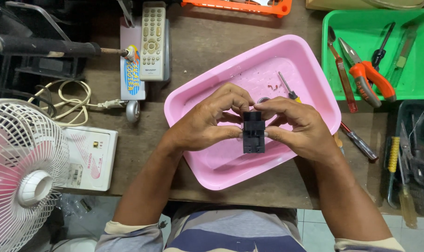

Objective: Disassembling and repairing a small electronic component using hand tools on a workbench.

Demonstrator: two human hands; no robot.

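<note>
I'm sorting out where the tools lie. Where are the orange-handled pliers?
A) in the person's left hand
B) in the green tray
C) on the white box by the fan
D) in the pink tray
B: the orange-handled pliers lie inside the green tray, while both hands hold a small black part over the pink tray.

Worn brown wooden table (193, 56), scuffed, with a plank seam running across its left half. Pale tiled floor (314, 231) visible below the table's near edge, grey grout lines. White and pink fan (20, 172) with wire cage at lower left, standing off the table's edge. Dark metal frame (30, 51) at upper left, partly cut off, kind unclear. Even, soft light from above; shadows faint and short. No walls or windows in view; the camera looks straight down at the table and a strip of floor.
</note>
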